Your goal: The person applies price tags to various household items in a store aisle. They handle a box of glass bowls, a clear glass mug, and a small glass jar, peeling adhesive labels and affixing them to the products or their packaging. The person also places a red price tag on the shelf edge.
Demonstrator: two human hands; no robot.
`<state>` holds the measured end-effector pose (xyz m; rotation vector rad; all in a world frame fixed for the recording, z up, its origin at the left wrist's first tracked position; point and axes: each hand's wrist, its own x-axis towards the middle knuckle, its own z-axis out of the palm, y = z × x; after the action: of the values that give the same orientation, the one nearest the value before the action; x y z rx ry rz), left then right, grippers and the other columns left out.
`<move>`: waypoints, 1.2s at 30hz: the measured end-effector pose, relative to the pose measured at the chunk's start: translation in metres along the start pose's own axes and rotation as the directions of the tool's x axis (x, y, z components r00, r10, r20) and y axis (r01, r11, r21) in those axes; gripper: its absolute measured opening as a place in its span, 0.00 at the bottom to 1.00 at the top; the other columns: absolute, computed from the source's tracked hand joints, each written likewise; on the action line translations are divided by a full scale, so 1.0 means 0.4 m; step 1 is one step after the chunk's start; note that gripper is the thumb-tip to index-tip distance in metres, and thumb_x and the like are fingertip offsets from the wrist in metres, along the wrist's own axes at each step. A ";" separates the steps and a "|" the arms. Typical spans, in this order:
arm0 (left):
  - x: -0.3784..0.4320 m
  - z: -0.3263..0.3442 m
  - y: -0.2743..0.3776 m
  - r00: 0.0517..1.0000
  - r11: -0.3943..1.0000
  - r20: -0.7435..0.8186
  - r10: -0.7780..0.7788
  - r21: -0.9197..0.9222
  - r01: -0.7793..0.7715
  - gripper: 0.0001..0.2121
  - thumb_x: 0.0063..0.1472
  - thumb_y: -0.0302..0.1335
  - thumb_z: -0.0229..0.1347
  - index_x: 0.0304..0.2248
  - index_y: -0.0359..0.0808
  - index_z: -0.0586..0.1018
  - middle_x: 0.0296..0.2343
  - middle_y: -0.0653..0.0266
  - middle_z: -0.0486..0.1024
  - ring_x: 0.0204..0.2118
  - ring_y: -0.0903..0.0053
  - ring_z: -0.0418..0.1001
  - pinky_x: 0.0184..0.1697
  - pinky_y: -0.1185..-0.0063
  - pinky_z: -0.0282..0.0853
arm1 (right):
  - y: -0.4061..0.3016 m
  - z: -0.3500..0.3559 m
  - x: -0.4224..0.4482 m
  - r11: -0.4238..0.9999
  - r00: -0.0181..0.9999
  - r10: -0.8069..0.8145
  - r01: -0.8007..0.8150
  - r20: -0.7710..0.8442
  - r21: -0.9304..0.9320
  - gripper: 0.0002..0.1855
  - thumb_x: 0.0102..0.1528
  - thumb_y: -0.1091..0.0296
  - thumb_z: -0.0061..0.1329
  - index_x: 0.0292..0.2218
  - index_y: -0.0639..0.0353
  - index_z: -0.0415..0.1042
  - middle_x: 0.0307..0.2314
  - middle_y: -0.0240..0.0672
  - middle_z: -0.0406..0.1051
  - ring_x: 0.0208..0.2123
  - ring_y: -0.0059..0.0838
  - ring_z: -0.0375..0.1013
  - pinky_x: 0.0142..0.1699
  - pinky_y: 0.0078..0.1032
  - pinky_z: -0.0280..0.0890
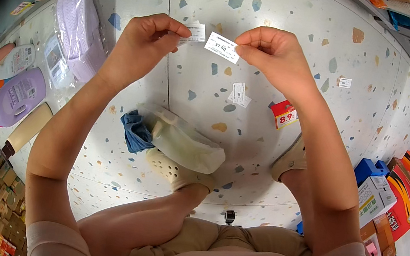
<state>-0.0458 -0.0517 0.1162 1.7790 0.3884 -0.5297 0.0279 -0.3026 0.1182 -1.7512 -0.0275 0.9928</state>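
Between the fingertips of my right hand (273, 53) is a white paper price label (221, 47), its printed face turned up. My left hand (150, 42) pinches more white labels (196, 32) by one end; they overlap, and the fingers cover part of them. The two hands are raised over the speckled floor, with a small gap between their labels. Below them on the floor lie a pair of overlapping paper labels (239, 95). A red and yellow price card (285, 114) is partly hidden behind my right forearm.
A translucent plastic bag (188, 141) and a blue cloth (135, 132) lie by my left shoe (165, 166). Wrapped lilac slippers (79, 23) and a purple detergent bottle (19, 97) stand at left. Another label (345, 83) lies at right, beyond stacked boxes (375, 199).
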 end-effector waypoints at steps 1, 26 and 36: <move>-0.003 0.000 0.006 1.000 1.000 0.018 0.009 -0.008 -0.008 0.08 0.64 0.23 0.51 0.37 0.33 0.81 0.30 0.70 0.78 0.31 0.87 0.71 0.36 0.85 0.67 | -0.020 -0.002 -0.013 1.000 1.000 0.010 -0.010 -0.001 0.014 0.09 0.53 0.72 0.56 0.37 0.66 0.79 0.29 0.34 0.78 0.30 0.18 0.75 0.37 0.18 0.69; -0.041 0.018 0.082 0.989 0.974 0.118 0.084 -0.218 -0.056 0.03 0.63 0.24 0.57 0.33 0.32 0.80 0.27 0.72 0.76 0.30 0.87 0.70 0.37 0.85 0.67 | -0.073 -0.003 -0.058 0.984 0.991 -0.124 0.116 0.047 0.137 0.09 0.55 0.73 0.55 0.38 0.65 0.79 0.27 0.32 0.77 0.27 0.15 0.73 0.33 0.16 0.67; 0.043 0.130 -0.116 0.979 0.916 0.141 0.144 0.354 -0.186 0.13 0.58 0.19 0.57 0.42 0.36 0.71 0.26 0.67 0.71 0.27 0.78 0.69 0.31 0.80 0.65 | -0.029 -0.204 -0.016 0.940 0.876 -0.272 0.330 -0.398 0.086 0.11 0.58 0.77 0.52 0.43 0.68 0.77 0.31 0.33 0.77 0.31 0.17 0.74 0.39 0.17 0.70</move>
<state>-0.0631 -0.0896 0.0579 2.1069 0.0574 -0.6072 0.0794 -0.3641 0.1378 -1.7074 0.0217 0.4047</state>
